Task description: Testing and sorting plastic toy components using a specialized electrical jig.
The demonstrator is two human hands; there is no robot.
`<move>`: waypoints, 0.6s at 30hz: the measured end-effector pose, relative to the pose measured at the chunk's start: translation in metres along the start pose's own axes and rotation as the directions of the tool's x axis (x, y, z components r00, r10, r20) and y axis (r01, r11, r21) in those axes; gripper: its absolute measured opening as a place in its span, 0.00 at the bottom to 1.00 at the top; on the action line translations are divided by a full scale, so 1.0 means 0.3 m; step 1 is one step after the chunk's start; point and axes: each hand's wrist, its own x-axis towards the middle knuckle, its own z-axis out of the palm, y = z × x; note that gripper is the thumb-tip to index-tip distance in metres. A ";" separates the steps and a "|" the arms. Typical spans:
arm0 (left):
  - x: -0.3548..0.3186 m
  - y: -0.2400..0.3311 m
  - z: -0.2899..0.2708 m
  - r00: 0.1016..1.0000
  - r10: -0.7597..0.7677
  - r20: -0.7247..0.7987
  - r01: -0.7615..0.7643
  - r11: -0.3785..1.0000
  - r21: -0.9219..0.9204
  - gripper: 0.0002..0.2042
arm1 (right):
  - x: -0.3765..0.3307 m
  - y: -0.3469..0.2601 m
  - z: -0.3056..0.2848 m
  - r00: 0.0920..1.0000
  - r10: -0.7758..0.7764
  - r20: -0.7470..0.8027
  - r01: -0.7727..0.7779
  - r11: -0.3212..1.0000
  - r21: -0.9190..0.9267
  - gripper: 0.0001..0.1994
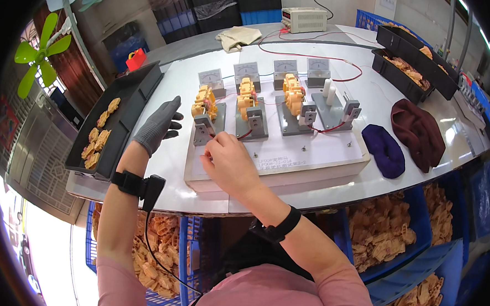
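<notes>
My left hand (pixel 156 127), in a grey glove, is open beside the leftmost fixture, fingers stretched out and apart from it. My bare right hand (pixel 231 159) is curled at that fixture's grey bracket (pixel 204 130); whatever its fingertips grip is hidden. A yellow toothed plastic part (pixel 204 102) sits in this leftmost fixture. Similar yellow parts stand in the second fixture (pixel 248 100) and third fixture (pixel 294 97). The rightmost fixture (pixel 329 110) carries white posts and no yellow part. Several dial meters (pixel 246 74) stand behind, and everything rests on a white board (pixel 277 174).
At left lies a black tray (pixel 126 111) with yellow parts. Black bins (pixel 401 72) stand back right, near purple cloth (pixel 383 151) and brown cloth (pixel 418 134). A power supply (pixel 304 20) with red wires sits behind. Blue crates (pixel 181 260) of parts are below the table.
</notes>
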 end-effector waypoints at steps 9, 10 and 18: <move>-0.025 -0.045 0.010 0.997 -0.020 0.069 0.021 1.000 -0.012 0.23 | 0.002 0.007 0.013 0.999 0.029 0.022 -0.029 0.999 -0.021 0.03; -0.025 -0.044 0.014 0.997 -0.007 0.078 0.008 1.000 -0.009 0.22 | 0.002 0.006 0.011 0.999 0.031 0.024 -0.031 0.999 -0.024 0.03; -0.028 -0.037 0.007 0.995 0.008 0.103 -0.005 1.000 -0.028 0.22 | 0.007 0.004 -0.013 0.998 -0.017 0.065 0.015 0.999 0.039 0.04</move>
